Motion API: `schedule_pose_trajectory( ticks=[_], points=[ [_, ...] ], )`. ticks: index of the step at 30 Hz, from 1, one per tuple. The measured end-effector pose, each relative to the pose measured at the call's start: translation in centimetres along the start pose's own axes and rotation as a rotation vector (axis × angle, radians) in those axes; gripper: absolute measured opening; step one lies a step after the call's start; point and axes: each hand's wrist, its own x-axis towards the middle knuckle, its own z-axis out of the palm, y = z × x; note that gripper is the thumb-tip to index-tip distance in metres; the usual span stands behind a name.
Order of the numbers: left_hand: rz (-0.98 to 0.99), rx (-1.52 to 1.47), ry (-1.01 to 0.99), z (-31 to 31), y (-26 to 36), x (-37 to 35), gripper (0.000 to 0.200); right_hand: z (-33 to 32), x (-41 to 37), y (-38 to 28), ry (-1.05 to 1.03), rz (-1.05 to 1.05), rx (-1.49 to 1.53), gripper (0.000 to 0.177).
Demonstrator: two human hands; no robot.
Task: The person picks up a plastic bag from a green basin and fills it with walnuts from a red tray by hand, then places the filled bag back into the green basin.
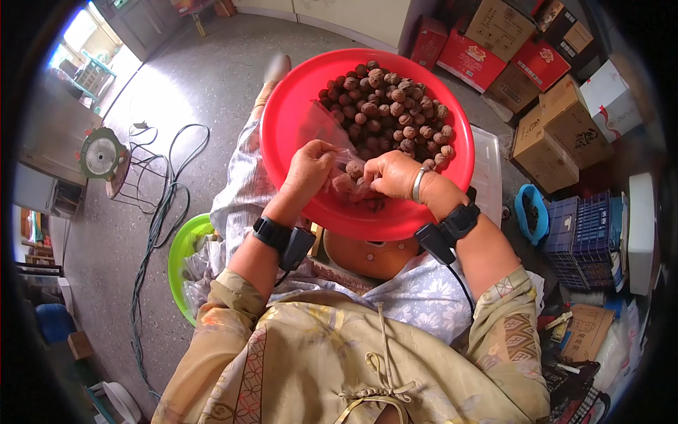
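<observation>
A wide red basin [286,134] sits in front of my body, with a heap of brown walnuts [395,106] on its far and right side. Over its near part, my left hand [308,168] pinches the edge of a clear plastic bag [328,134]. My right hand [399,177], with a bracelet at the wrist, is closed at the bag's other side, its fingertips partly hidden. Several walnuts [354,169] show between my two hands, in or beneath the thin plastic.
A green basin [179,258] with plastic bags stands at the left on the floor. Beyond it are a coiled cable [169,180] and a fan [100,155]. Cardboard boxes [565,134], a blue basin [521,205] and blue crates [579,230] stand at the right.
</observation>
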Motion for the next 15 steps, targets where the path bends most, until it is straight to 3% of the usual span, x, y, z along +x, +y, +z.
schedule_pose_trajectory(
  ticks=[4, 7, 12, 15],
  points=[
    [0.012, 0.018, 0.024, 0.0, -0.3, 0.3, 0.017, -0.6, -0.2, 0.2, 0.078, -0.064, -0.086, 0.015],
    [0.004, 0.106, 0.052, 0.0, -0.7, 0.5, 0.018, -1.2, -0.5, 0.0, 0.027, -0.065, 0.06, 0.012],
    [0.166, 0.423, 0.178, 0.3, -1.1, 0.5, 0.024, -1.5, -0.6, 0.4, 0.034, -0.163, 0.132, 0.011],
    [0.213, 0.452, 0.213, 0.2, -2.1, 0.9, 0.024, -1.6, -0.5, 0.7, 0.02, -0.12, 0.213, 0.008]
  ],
)
